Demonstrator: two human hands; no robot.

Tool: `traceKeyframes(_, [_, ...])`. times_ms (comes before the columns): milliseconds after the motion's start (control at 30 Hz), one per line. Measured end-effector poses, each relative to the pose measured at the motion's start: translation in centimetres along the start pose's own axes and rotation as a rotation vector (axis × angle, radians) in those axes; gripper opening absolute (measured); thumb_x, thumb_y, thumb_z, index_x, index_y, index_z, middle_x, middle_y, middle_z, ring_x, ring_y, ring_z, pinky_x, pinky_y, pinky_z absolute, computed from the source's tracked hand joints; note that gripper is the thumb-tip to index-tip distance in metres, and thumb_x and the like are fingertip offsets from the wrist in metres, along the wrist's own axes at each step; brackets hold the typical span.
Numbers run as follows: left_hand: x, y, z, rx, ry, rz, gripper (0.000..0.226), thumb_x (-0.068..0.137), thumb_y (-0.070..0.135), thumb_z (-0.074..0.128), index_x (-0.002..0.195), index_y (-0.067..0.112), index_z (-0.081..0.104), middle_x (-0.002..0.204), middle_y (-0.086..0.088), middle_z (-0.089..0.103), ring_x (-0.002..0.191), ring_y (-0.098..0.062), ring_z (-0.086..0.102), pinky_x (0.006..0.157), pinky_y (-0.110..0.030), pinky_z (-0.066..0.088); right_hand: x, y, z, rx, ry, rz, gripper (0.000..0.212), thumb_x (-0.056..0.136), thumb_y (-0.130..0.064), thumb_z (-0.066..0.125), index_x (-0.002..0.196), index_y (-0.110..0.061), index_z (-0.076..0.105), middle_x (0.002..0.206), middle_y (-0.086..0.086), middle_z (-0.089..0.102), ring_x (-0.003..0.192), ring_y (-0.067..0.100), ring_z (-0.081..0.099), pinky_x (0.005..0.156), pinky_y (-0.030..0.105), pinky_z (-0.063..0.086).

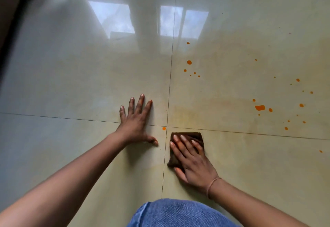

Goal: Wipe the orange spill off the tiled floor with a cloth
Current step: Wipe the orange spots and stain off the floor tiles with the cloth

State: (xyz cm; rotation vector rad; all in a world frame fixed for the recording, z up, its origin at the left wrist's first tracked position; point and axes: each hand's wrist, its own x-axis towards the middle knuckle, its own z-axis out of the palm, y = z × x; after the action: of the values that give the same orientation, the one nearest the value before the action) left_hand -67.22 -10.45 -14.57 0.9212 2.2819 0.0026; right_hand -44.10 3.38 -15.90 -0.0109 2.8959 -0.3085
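Right hand (pixel 192 159) presses flat, fingers straight, on folded dark brown cloth (pixel 185 148) at lower centre; left hand (pixel 136 121) spread on glossy tiled floor (pixel 71 84). Nearest orange spill drop (pixel 164 128) just upper left of cloth, bulk further right

Head view, down onto floor (pixel 75 87)

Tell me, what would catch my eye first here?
Bright orange drops dot the glossy tiled floor, mostly on the right. Near the middle, the right hand presses a dark brown cloth flat, and the left hand rests spread on the tile beside it.
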Motion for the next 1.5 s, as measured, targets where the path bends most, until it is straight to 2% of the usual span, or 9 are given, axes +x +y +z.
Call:
traceKeyframes(100, [0.1, -0.1, -0.7, 0.012, -0.042, 0.019, 0.143, 0.049, 0.073, 0.075, 0.147, 0.032, -0.021, 0.151, 0.002, -0.038, 0.138, -0.03, -0.034, 0.11, -0.061, -0.009, 5.1, 1.9, -0.7, -0.078, 0.016, -0.16, 0.079, 0.08, -0.051, 0.043, 0.151, -0.019, 0.026, 0.159, 0.006, 0.021, 0.146, 0.023, 0.016, 0.114, 0.042, 0.017])
traceKeyframes(200, [0.1, -0.8, -2.3, 0.026, -0.102, 0.017, 0.138, 0.054, 0.056, 0.084, 0.15, 0.032, -0.012, 0.156, 0.003, -0.028, 0.143, -0.028, -0.023, 0.114, -0.059, 0.005, 11.5, 1.5, -1.7, -0.07, 0.073, 0.04, 0.076, 0.082, -0.05, 0.036, 0.15, -0.017, 0.029, 0.158, 0.007, 0.023, 0.146, 0.023, 0.018, 0.114, 0.044, 0.015])
traceKeyframes(433, [-0.7, 0.2, -3.1, 0.11, -0.121, -0.008, 0.143, 0.052, 0.039, 0.09, 0.15, 0.029, -0.014, 0.156, 0.0, -0.028, 0.144, -0.031, -0.02, 0.114, -0.057, 0.009, 3.2, -1.5, 0.0, 0.008, -0.036, -0.193, 0.079, 0.079, -0.048, 0.045, 0.15, -0.018, 0.029, 0.158, 0.007, 0.021, 0.146, 0.023, 0.019, 0.112, 0.043, 0.019])
traceKeyframes(600, [-0.4, -0.1, -2.8, 0.094, -0.115, -0.026, 0.147, 0.048, 0.037, 0.092, 0.15, 0.031, -0.014, 0.156, 0.003, -0.029, 0.144, -0.03, -0.019, 0.113, -0.057, 0.009, 13.0, 2.1, -2.4, -0.032, 0.075, 0.184, 0.075, 0.084, -0.045, 0.033, 0.151, -0.014, 0.024, 0.159, 0.009, 0.019, 0.146, 0.025, 0.016, 0.114, 0.044, 0.012])
traceKeyframes(800, [-0.7, 0.8, -3.5, 0.109, -0.116, -0.055, 0.149, 0.046, 0.034, 0.093, 0.151, 0.027, -0.012, 0.157, -0.001, -0.026, 0.145, -0.032, -0.017, 0.113, -0.06, 0.014, 3.7, 2.9, -0.7, -0.064, -0.015, -0.244, 0.077, 0.081, -0.047, 0.044, 0.15, -0.017, 0.029, 0.157, 0.008, 0.023, 0.145, 0.025, 0.022, 0.114, 0.042, 0.017])
traceKeyframes(1000, [0.5, 2.3, -3.8, 0.11, -0.058, -0.071, 0.141, 0.047, 0.046, 0.091, 0.151, 0.022, -0.002, 0.158, -0.011, -0.009, 0.144, -0.04, -0.001, 0.111, -0.057, 0.026, 11.4, 7.3, -2.7, -0.038, 0.135, 0.231, 0.075, 0.083, -0.046, 0.036, 0.15, -0.013, 0.028, 0.157, 0.009, 0.023, 0.144, 0.026, 0.022, 0.113, 0.043, 0.013])
traceKeyframes(1167, [5.0, 5.2, -5.9, -0.004, 0.057, -0.046, 0.146, 0.047, 0.057, 0.087, 0.151, 0.025, -0.01, 0.157, -0.002, -0.023, 0.144, -0.037, -0.013, 0.111, -0.065, 0.013, 4.8, 9.0, -2.0, -0.117, 0.05, -0.06, 0.077, 0.082, -0.05, 0.041, 0.15, -0.017, 0.029, 0.158, 0.009, 0.022, 0.145, 0.026, 0.021, 0.113, 0.045, 0.019])
traceKeyframes(1367, [9.1, 6.5, -7.2, -0.031, -0.103, -0.156, 0.158, 0.041, 0.054, 0.09, 0.147, 0.027, -0.024, 0.15, -0.004, -0.04, 0.137, -0.043, -0.029, 0.108, -0.069, -0.002, 13.7, 13.9, -4.2, -0.142, 0.11, 0.193, 0.076, 0.084, -0.051, 0.031, 0.152, -0.018, 0.02, 0.16, 0.006, 0.016, 0.147, 0.022, 0.013, 0.114, 0.04, 0.005])
traceKeyframes(1500, [9.3, 7.0, -7.4, -0.056, -0.154, -0.191, 0.162, 0.04, 0.05, 0.092, 0.143, 0.027, -0.031, 0.144, -0.005, -0.048, 0.133, -0.045, -0.035, 0.104, -0.072, -0.005, 8.6, 11.9, -3.1, -0.115, 0.088, -0.003, 0.077, 0.084, -0.05, 0.04, 0.152, -0.018, 0.023, 0.159, 0.008, 0.019, 0.146, 0.025, 0.015, 0.114, 0.045, 0.015])
